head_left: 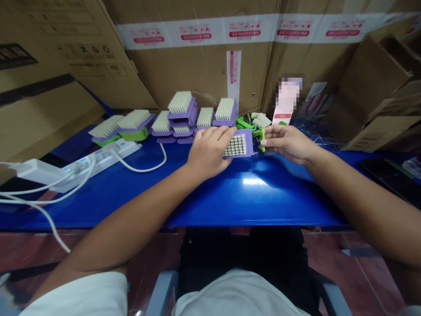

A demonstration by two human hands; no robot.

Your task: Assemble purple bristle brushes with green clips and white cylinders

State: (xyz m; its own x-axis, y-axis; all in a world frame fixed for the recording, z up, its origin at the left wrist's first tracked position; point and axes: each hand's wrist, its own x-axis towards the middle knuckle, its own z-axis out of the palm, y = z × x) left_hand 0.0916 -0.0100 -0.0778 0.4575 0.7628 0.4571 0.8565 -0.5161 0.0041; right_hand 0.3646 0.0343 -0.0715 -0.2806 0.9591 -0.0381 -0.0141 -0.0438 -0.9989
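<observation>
My left hand (210, 152) is wrapped over a purple scrub brush head (245, 144), whose pale bristle tufts show beyond my fingers. Just to its right, my right hand (283, 142) pinches a small green plastic part (262, 139) between thumb and fingers. That part is close to the brush's right end; whether they touch I cannot tell. Behind them lie more green plastic pieces (245, 123) and some white cylindrical pieces (261, 119). A stack of purple brushes with white bristles (182, 109) stands behind my left hand, with another brush (225, 110) to its right.
Two green-based brushes (134, 120) lie at the left. A white power strip (95, 164) with cables crosses the blue table (210, 197). Cardboard boxes (197, 66) wall off the back. A pink phone-like card (285, 103) leans there, and a dark object (388, 175) lies at the right.
</observation>
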